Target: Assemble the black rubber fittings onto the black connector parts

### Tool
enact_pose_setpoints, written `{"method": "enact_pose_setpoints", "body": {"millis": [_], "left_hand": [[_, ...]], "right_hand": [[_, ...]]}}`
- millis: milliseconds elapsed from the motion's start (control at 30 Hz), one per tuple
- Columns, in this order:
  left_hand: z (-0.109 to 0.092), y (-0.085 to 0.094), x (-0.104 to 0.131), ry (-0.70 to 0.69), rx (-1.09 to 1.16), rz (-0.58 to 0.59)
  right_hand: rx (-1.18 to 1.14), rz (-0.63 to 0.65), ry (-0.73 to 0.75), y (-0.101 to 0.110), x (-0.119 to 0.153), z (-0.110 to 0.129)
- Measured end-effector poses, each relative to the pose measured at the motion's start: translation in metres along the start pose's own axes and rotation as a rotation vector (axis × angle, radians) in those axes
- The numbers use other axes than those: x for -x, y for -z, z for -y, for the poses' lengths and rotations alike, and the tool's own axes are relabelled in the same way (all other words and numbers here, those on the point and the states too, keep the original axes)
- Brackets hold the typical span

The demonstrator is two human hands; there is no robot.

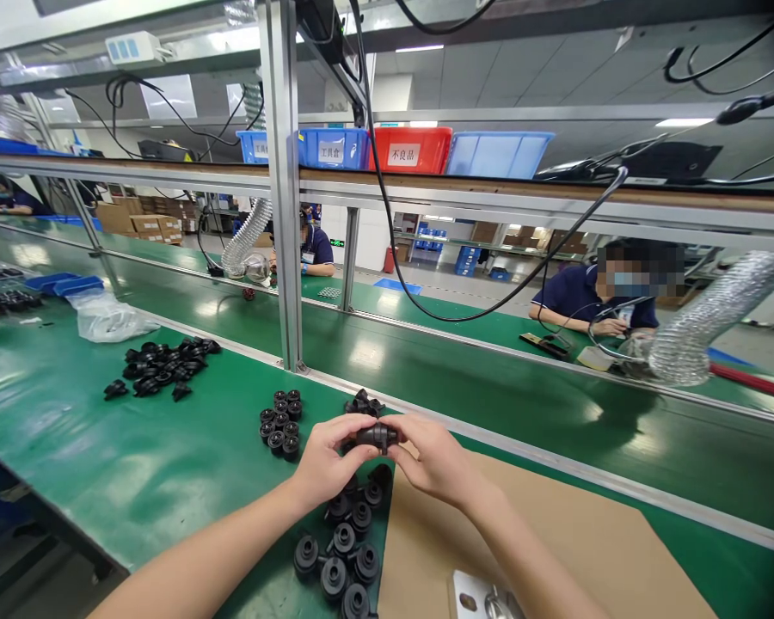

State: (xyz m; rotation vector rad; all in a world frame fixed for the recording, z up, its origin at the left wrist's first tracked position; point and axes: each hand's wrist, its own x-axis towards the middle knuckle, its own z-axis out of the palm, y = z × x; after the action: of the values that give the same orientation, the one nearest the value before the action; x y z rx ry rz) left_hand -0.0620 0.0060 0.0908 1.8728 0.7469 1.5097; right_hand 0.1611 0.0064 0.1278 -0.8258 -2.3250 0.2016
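Note:
A black plastic part (377,437) is held level between my two hands, above the table. Fingers and thumb of my left hand (332,451) close on its left end, and my right hand (426,451) pinches the right end. Just below my hands, several round black parts (344,540) stand on the green table, beside the edge of a brown cardboard sheet (555,533). Smaller black rings (280,421) sit in a cluster left of my left hand. Behind my fingers lies a small group of black pieces (362,401), partly hidden.
A metal fixture (481,595) lies on the cardboard near the bottom edge. Further left are a loose black pile (164,365) and a plastic bag (109,316). An aluminium post (284,189) rises beyond the rings. Across the conveyor (374,352) a person (568,288) works.

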Motion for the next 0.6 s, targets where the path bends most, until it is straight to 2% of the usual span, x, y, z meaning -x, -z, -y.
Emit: {"method": "enact_pose_setpoints", "body": {"millis": [67,133,233,400,500,600], "left_hand": [[-0.002,0.002,-0.002,-0.033,-0.053,0.001],[-0.003,0.004,-0.003,-0.053,-0.081,-0.009],[0.000,0.003,-0.004,-0.128,-0.104,-0.029],[0.005,0.002,-0.003,-0.301,-0.137,-0.030],[0.004,0.004,-0.003,-0.255,-0.136,-0.051],[0.003,0.005,-0.004,-0.157,-0.105,-0.043]], "right_hand": [[-0.069,0.050,-0.134,-0.003,0.001,0.003],[-0.148,0.067,-0.162,-0.003,0.001,0.006],[-0.276,0.019,-0.162,0.002,0.000,0.011],[-0.417,-0.057,-0.346,0.001,-0.005,0.018],[-0.353,-0.104,-0.283,0.000,-0.006,0.018],[-0.230,-0.141,-0.075,0.003,-0.005,0.015]]}}
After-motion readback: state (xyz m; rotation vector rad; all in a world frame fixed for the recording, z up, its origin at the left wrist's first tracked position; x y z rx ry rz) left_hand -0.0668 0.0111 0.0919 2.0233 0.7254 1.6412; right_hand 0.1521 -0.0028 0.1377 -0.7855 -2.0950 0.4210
